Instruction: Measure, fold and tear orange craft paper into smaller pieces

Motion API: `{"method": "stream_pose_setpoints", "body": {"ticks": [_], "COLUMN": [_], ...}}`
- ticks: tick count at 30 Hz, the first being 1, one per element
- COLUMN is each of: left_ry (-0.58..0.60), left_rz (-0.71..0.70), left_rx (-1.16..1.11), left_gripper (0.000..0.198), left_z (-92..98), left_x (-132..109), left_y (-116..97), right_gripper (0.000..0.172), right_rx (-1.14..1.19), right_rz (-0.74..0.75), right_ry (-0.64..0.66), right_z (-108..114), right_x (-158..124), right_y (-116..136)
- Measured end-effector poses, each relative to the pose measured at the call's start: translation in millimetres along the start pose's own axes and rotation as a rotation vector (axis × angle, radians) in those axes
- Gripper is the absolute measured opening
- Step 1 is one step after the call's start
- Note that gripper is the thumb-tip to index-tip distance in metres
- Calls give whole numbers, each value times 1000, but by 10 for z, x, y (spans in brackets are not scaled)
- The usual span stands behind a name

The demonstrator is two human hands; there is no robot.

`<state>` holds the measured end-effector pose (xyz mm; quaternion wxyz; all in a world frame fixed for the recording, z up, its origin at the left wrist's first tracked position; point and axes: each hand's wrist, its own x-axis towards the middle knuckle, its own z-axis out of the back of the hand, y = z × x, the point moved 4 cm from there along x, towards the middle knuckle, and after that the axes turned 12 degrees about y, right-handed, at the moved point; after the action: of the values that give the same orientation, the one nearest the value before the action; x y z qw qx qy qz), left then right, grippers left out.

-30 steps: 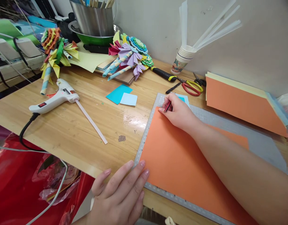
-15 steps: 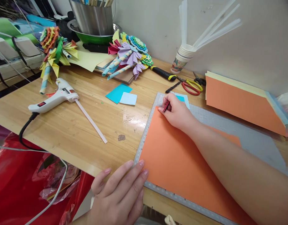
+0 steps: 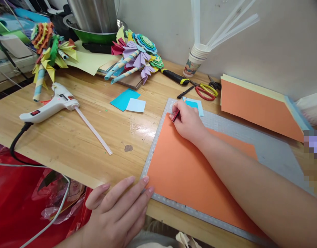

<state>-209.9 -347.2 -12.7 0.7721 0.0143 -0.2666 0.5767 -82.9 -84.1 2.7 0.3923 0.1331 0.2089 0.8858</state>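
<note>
An orange paper sheet (image 3: pixel 184 172) lies on a grey cutting mat (image 3: pixel 272 151) on the wooden table. My right hand (image 3: pixel 188 120) is closed on a small red-and-black pen (image 3: pixel 176 115), its tip at the sheet's far left corner. My left hand (image 3: pixel 119 210) rests flat at the table's near edge, its stretched fingertips touching the sheet's near left corner and the mat's edge.
A white glue gun (image 3: pixel 48 106) with a glue stick lies at the left. Blue paper squares (image 3: pixel 127 101), paper flowers (image 3: pixel 135 57), red-yellow scissors (image 3: pixel 205 90), a black-yellow cutter (image 3: pixel 174 76), a paper cup (image 3: pixel 193 62) of sticks and a stack of orange paper (image 3: pixel 259 106) lie behind.
The view has shifted slightly. Both hands keep their places on the orange sheet; the pen stays at the far left corner.
</note>
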Motion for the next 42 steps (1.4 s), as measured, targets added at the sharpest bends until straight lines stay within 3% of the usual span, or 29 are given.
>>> {"method": "stream_pose_setpoints", "body": {"ticks": [7, 13, 15, 17, 20, 22, 23, 25, 29, 32, 38, 42], "left_ry": [132, 230, 264, 283, 275, 250, 230, 201, 227, 257, 340, 364], "left_rz": [-37, -109, -110, -105, -113, -111, -101, -67, -56, -54, -30, -15], "left_rx": [103, 132, 125, 109, 55, 0, -27, -55, -24, 8, 19, 18], "left_gripper": [33, 36, 37, 38, 39, 37, 35, 31, 22, 17, 6, 8], "left_z": [19, 24, 20, 28, 66, 93, 102, 95, 9, -34, -71, -77], "left_x": [168, 282, 313, 351, 433, 507, 546, 615, 677, 682, 675, 666], "left_y": [-75, -114, -107, -100, -100, -97, -92, -76, -68, -62, -28, -12], "right_gripper": [18, 4, 7, 17, 36, 45, 47, 47, 46, 41, 32, 37], "right_rx": [-25, -73, 107, 453, 1003, 1248, 1334, 1436, 1341, 1223, 1009, 853], "right_rz": [37, 53, 99, 130, 82, 16, -18, -74, -67, 3, 69, 83], "right_ry": [2, -93, -140, -99, 201, 432, 490, 463, 169, 68, 271, 304], "right_z": [-8, 115, 203, 231, 61, -109, -173, -230, -121, -44, -91, -76], "right_x": [-4, -35, -87, -157, -263, -312, -312, -245, -26, 17, -119, -126], "right_y": [19, 111, 215, 342, 551, 648, 655, 578, 278, 173, 291, 369]}}
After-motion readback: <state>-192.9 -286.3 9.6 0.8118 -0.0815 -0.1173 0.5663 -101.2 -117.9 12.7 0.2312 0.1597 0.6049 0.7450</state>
